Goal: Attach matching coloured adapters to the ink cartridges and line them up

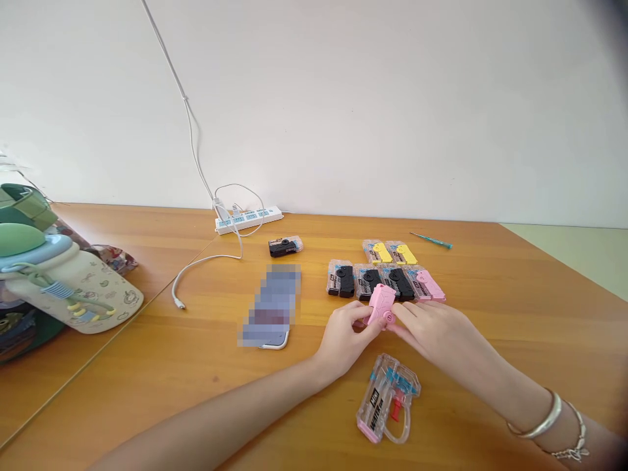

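Note:
My left hand (pixel 346 335) and my right hand (pixel 432 327) meet over the wooden table (pixel 515 307), both pinching a small pink toy part (pixel 381 305) between their fingertips. Just behind it lie two rows of small clear-cased toys: black ones (pixel 367 281), a pink one (pixel 430 285) and yellow ones (pixel 390 252). A clear plastic toy pistol shell (pixel 387 399) with blue, red and pink inner parts lies on the table in front of my hands. Bracelets sit on my right wrist.
A phone (pixel 271 307) lies left of my hands. Another black toy (pixel 284 246) rests near a white power strip (pixel 248 220) with a loose white cable (pixel 196 265). A small teal screwdriver (pixel 432 241) lies far right. A patterned bottle and bag (pixel 73 281) stand at the left.

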Demonstrator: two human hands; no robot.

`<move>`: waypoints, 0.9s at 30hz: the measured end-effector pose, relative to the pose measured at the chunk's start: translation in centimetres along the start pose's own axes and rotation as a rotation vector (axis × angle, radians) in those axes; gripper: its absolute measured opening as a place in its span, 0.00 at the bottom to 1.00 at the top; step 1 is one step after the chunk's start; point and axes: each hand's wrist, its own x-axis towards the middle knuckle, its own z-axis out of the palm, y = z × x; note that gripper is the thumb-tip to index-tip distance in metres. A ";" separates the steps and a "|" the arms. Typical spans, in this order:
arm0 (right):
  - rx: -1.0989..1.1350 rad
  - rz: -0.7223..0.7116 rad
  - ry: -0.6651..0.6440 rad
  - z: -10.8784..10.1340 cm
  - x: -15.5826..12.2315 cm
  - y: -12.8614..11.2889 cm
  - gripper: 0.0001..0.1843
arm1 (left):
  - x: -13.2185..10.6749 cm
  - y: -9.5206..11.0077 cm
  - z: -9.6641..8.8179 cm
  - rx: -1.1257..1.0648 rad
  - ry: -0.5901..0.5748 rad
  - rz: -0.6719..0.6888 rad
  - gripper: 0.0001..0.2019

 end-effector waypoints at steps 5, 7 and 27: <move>-0.111 0.014 0.019 0.3 0.1 -0.8 0.18 | 0.0 -0.2 0.1 0.004 0.006 0.012 0.17; -0.125 0.061 0.011 0.6 0.2 -1.3 0.15 | 0.1 -0.1 0.2 0.011 0.001 0.006 0.18; 0.261 0.287 0.021 1.9 -1.5 0.7 0.14 | 0.2 0.0 0.1 -0.216 0.072 -0.048 0.12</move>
